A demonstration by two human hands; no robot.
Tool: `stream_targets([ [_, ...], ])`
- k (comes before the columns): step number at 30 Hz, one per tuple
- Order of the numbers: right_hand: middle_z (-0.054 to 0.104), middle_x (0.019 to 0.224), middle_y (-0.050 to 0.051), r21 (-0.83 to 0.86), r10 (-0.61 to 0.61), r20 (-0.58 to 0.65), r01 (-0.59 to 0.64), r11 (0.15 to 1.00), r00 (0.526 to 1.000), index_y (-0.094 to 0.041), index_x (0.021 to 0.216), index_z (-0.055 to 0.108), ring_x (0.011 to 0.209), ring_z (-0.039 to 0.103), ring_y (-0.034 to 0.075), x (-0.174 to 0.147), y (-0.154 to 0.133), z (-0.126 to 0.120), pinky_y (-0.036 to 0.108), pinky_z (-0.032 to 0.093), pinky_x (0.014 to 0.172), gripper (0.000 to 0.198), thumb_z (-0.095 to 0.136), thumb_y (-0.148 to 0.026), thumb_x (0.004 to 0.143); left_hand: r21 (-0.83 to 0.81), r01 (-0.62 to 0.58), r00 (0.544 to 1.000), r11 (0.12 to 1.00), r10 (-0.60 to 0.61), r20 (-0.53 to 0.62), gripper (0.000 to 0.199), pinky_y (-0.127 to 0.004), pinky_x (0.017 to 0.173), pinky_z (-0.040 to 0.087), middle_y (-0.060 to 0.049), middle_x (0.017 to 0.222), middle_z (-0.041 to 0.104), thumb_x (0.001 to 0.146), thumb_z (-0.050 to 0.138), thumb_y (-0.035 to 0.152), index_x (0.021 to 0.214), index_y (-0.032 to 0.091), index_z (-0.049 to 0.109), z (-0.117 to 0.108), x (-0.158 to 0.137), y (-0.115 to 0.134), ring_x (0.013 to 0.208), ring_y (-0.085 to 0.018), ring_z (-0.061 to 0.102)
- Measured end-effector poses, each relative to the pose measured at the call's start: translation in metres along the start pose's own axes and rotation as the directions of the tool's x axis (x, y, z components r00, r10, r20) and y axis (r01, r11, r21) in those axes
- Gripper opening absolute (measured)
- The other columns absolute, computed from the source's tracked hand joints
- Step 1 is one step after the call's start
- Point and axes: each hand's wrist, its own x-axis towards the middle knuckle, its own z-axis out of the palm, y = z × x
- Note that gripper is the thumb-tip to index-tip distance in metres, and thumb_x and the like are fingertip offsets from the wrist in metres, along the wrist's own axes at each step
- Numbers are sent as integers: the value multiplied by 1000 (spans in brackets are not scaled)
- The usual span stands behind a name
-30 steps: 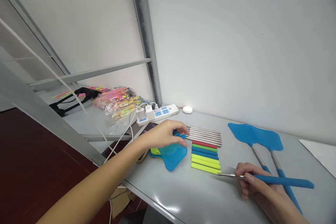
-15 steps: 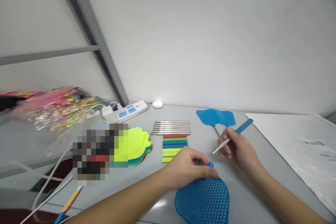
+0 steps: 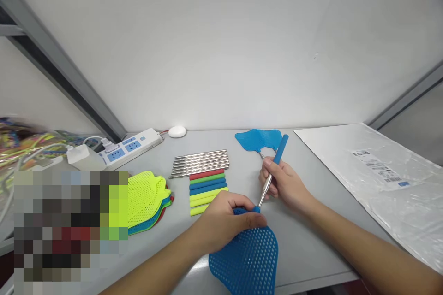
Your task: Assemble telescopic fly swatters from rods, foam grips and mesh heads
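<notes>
My left hand (image 3: 231,219) is closed on a blue perforated fly swatter head (image 3: 247,258), its neck pointing up and away from me. My right hand (image 3: 282,179) grips a metal telescopic rod (image 3: 266,189) with a blue handle sleeve (image 3: 282,147). The rod's thin end meets the neck of the swatter head; how deep it sits in there I cannot tell. Behind my right hand lie blue fly swatters (image 3: 258,139) with metal rods. Left of my hands are several metal rods (image 3: 200,162) in a row, and below them several coloured handle sleeves (image 3: 207,186).
A stack of swatter heads (image 3: 145,198), yellow on top, lies at the left beside a pixelated patch. Behind it are a power strip (image 3: 131,147) and a white rounded object (image 3: 177,132). A white plastic bag (image 3: 377,179) covers the right side of the table.
My right hand has brought the rod down to the neck of the swatter head, where they were apart before. The view has turned to the right.
</notes>
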Motion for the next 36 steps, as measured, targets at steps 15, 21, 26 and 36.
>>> stream_targets([
  [15,43,38,-10,32,33,48,-35,999,998,-22,71,45,35,43,9,-3,4,2,20,39,42,36,51,-49,93,71,-5,999,997,1,53,33,-21,50,26,5,57,44,72,73,45,62,15,61,-4,-4,5,57,-9,38],
  [21,46,40,-11,95,-2,137,-11,995,991,-23,75,43,35,38,8,-3,5,-1,21,41,43,30,59,-44,90,70,8,998,997,-13,62,34,-22,51,28,5,58,46,70,75,46,63,15,62,-7,-4,5,58,-10,39],
  [26,54,43,-8,75,-31,202,16,997,979,-22,71,46,37,43,8,-8,6,-2,21,39,44,28,62,-36,90,63,-75,989,995,66,134,33,-22,52,28,4,59,48,73,73,44,63,15,61,-15,-5,8,58,-9,40],
  [36,57,44,-6,166,-48,189,16,986,981,-21,68,48,38,52,11,-19,13,14,23,42,42,29,65,-34,88,8,-57,977,998,54,207,37,-21,48,23,6,55,42,72,76,47,64,14,61,-19,-7,4,53,-7,34],
])
